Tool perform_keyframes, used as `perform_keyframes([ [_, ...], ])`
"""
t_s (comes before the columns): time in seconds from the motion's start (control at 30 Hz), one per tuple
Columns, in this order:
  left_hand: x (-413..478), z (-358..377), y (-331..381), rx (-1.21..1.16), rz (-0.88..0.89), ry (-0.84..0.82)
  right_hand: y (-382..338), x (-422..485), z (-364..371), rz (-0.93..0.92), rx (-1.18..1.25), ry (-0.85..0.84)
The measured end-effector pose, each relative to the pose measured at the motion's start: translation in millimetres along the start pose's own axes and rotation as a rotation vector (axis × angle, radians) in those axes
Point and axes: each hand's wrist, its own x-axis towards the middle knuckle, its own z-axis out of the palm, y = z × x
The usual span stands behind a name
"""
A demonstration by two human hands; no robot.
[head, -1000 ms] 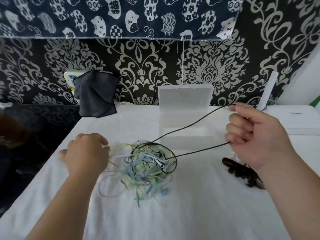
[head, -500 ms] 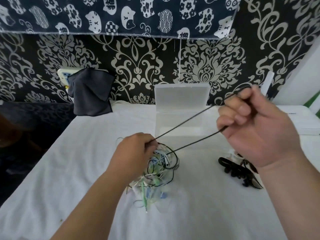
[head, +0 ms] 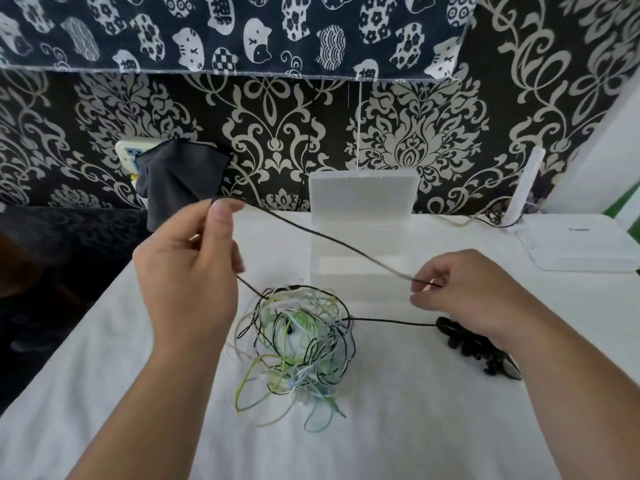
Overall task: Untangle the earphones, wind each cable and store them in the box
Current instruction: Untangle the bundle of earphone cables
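While the white-covered surface stretched away under both forearms, the left hand hung well above it, thumb and forefinger pinched on a black cable. The right hand sat lower, close to the surface, its fingers curled and nipping the same cable, which ran in a nearly straight span sloping down from the left hand to the right. Beyond the right hand, and between the two hands, stood the clear plastic box, its lid upright against the patterned wall and its base open. Farther out past the right hand lay a flat white device. Behind the left hand hung a dark cloth. Below and between the hands lay the tangle of earphones, a heap of green, white, blue and black cables on the surface. One black strand dropped from under the left hand into the heap's top; another left its right side toward the right hand. Just under the right wrist lay a black bundle; whether they touched could not be told.
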Motion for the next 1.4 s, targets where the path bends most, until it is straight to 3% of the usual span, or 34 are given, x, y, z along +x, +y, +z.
perform_keyframes([
  [0.1,-1,2,6,0.041,0.030,-0.171,-9,-4,3,-0.117,-0.017,-0.068],
  [0.2,-15,14,9,0.209,0.076,-0.454,-31,-14,8,-0.447,0.304,-0.202],
  [0.27,-25,22,9,0.277,0.105,-0.578,-43,-18,17,-0.517,0.503,-0.287],
  [0.4,-35,26,7,0.232,-0.030,-0.745,-48,-13,23,-0.406,0.663,0.061],
  [0.5,-34,23,-2,0.245,-0.099,-0.794,-46,-13,11,-0.343,0.935,0.074],
  [0.7,-29,19,-19,0.379,-0.148,-0.766,-44,-14,-19,-0.382,1.357,-0.081],
  [0.83,-24,12,-30,0.606,-0.060,-0.754,-35,-13,-41,-0.440,1.603,-0.107],
  [0.93,-16,0,-40,0.674,-0.049,-0.736,-24,-10,-66,-0.510,1.876,-0.363],
  [1.0,-13,-4,-39,0.613,-0.102,-0.702,-12,-8,-71,-0.448,1.737,-0.213],
  [1.03,-13,-4,-38,0.579,-0.105,-0.676,-9,-5,-69,-0.407,1.585,-0.177],
  [1.1,-17,1,-36,0.564,-0.050,-0.626,-7,-7,-48,-0.244,1.142,0.049],
  [1.2,-24,12,-35,0.601,-0.005,-0.653,-15,-11,-24,-0.118,0.836,-0.042],
  [1.27,-28,16,-35,0.639,-0.024,-0.751,-20,-13,-16,-0.089,0.808,-0.041],
  [1.4,-34,17,-39,0.877,-0.103,-0.941,-33,-17,-20,-0.214,1.172,-0.167],
])
